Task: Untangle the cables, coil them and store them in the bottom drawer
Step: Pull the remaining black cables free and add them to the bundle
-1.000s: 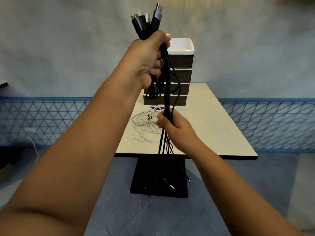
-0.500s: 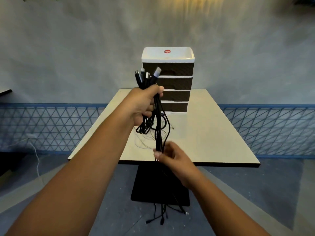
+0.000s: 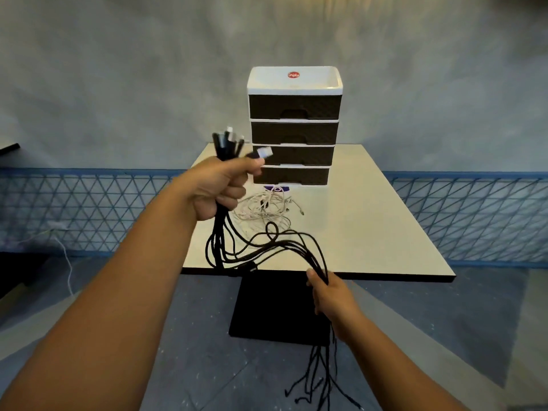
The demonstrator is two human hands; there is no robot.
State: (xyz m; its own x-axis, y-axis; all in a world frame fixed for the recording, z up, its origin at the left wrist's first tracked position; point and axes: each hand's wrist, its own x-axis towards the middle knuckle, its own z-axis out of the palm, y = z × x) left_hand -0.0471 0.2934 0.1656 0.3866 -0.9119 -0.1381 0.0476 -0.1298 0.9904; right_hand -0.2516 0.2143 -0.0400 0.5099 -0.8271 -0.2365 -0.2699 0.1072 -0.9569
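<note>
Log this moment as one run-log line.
left hand: grips black cable bundle near plugs | right hand: holds bundle lower | white cables: on table | bottom drawer: closed

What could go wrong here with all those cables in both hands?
The black cables sag in loops between the left hand and right hand; pulling apart might tighten a loop into a knot. Their loose ends dangle near the floor and could snag. The slack swings close to the white cables on the table and might drag them along.

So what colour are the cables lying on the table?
White, a loose tangle of cables on the table before the drawer unit, in the head view.
</note>
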